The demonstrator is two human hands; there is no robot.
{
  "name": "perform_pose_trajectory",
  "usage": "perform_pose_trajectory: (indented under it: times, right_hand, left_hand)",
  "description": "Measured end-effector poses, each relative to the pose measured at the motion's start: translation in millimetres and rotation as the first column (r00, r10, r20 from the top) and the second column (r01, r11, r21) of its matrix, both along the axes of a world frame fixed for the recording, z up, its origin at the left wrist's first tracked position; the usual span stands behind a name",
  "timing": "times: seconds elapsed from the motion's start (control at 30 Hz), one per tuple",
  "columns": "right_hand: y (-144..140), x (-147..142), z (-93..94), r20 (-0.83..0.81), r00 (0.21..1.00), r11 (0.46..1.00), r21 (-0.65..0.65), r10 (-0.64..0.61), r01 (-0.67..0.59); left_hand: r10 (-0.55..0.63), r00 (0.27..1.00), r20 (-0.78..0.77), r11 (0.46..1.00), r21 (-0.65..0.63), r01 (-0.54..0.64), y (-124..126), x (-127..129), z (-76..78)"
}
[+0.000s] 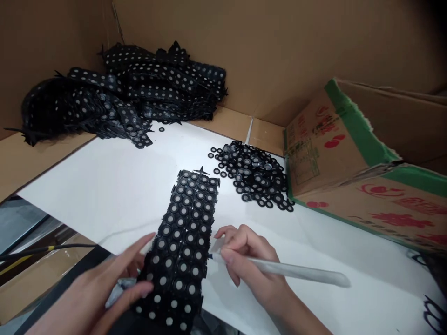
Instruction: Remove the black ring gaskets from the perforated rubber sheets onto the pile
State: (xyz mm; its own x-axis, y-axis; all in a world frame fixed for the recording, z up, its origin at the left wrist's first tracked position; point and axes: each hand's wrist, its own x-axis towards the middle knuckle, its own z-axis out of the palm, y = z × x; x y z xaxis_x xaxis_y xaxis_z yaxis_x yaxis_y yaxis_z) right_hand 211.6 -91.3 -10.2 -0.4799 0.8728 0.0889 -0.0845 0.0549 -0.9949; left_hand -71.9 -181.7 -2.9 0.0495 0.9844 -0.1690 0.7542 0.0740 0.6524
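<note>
A long black rubber-like sheet of moulded rings [184, 232], with pale round centres in rows, runs from the lower edge of the view out over the white board. My left hand [111, 284] grips its left edge near the bottom, with the thumb on top. Something pale and crumpled [118, 291] shows between thumb and fingers; I cannot make out what it is. In my right hand [249, 260] is a pale, pen-shaped tool [300, 272], closed in the fingers. Its small dark tip points left and is at the sheet's right edge.
Loose black rings [256, 174] lie heaped on the white board [115, 186], with one stray ring [161, 130] farther back. Similar black sheets [153, 88] are piled at the back left. A cardboard box with green tape [352, 172] stands at the right; cardboard walls [265, 56] rise behind.
</note>
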Motion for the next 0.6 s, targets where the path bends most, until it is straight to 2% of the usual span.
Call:
perform_pose_trajectory:
  times: [0.07,0.1,0.13,0.17,0.23,0.3,0.4,0.5,0.6]
  right_hand:
    - [1,-1,-4.5,-0.005,0.999,0.999,-0.011,-0.041,0.041]
    - [1,-1,-6.0,-0.004,0.999,0.999,-0.004,-0.053,0.053]
    - [2,-1,-6.9,0.001,0.998,0.998,0.004,-0.063,0.063]
    - [2,-1,-7.3,0.007,0.997,0.997,0.019,-0.076,0.076]
    - [4,1,-6.7,0.022,0.993,0.992,0.046,-0.119,0.118]
    - [5,4,-5.3,0.052,0.986,0.985,0.076,-0.161,0.157]
    - [8,8,-2.7,0.099,0.976,0.975,0.126,-0.193,0.18]
    - [11,11,0.8,0.163,0.961,0.97,0.134,-0.222,0.201]
    - [14,13,3.5,0.25,0.916,0.949,0.119,-0.314,0.293]
  left_hand:
    - [0.005,0.992,-0.126,0.998,0.055,0.002,30,9,13.4]
    - [-0.052,0.989,-0.137,0.997,0.055,0.06,49,16,19.0]
    - [-0.043,0.988,-0.151,0.995,0.086,0.056,69,25,23.1]
    - [-0.091,0.982,-0.167,0.986,0.121,0.112,89,35,25.4]
    - [-0.172,0.963,-0.207,0.962,0.175,0.209,127,53,24.8]
    - [-0.192,0.957,-0.216,0.955,0.184,0.233,154,68,19.4]
    - [-0.201,0.957,-0.209,0.957,0.165,0.237,175,78,10.9]
    - [-0.185,0.969,-0.161,0.969,0.135,0.207,180,78,8.3]
    - [-0.176,0.983,-0.058,0.978,0.103,0.181,180,78,11.4]
